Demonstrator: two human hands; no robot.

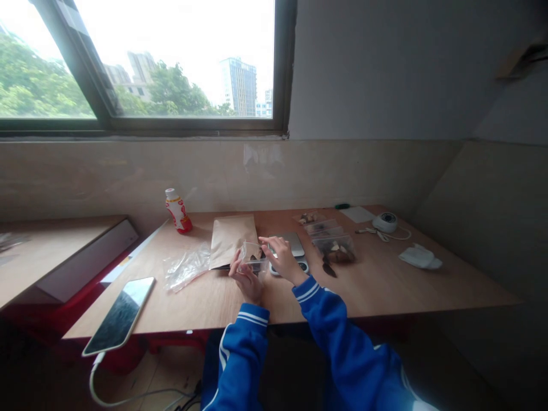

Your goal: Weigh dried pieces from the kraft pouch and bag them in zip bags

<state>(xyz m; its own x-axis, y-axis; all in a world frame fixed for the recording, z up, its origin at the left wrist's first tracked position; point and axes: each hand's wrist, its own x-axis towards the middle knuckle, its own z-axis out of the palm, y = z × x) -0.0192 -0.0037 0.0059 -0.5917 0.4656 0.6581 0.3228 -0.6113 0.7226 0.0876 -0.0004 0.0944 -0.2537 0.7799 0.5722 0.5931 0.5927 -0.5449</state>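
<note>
The fingers (237,260) of the left hand (246,279) are bent and pinch the near left edge of a small clear bag (252,253). The right hand (282,258) reaches over from the other side, its fingers a little spread and pointing to the left, at the bag's right edge; whether they touch or pinch it, I cannot tell. The bag is just to the left of the white scale (295,242), held above the counter (205,311), and something brown shows through the plastic. It is tilted, one edge raised toward the wall (363,171). Its long axis I cannot tell surely, because the hands cover a part.

Left of the scale lies a brown paper envelope (233,231), and farther left, a crumpled clear plastic wrapper (188,267). Beyond the wrapper, toward the wall, a red and white bottle (177,211) stands upright; far left and nearer to the person lies a phone (122,317) with a cable. Right of the scale are filled clear bags (336,250) and one loose dark piece (329,269); farther right, a white camera (385,222) and a white crumpled cloth or tissue (420,257). The counter is of plain wood colour. Behind the scale rises the wall, and up to its left a bright window (171,57) shows trees and buildings.
</note>
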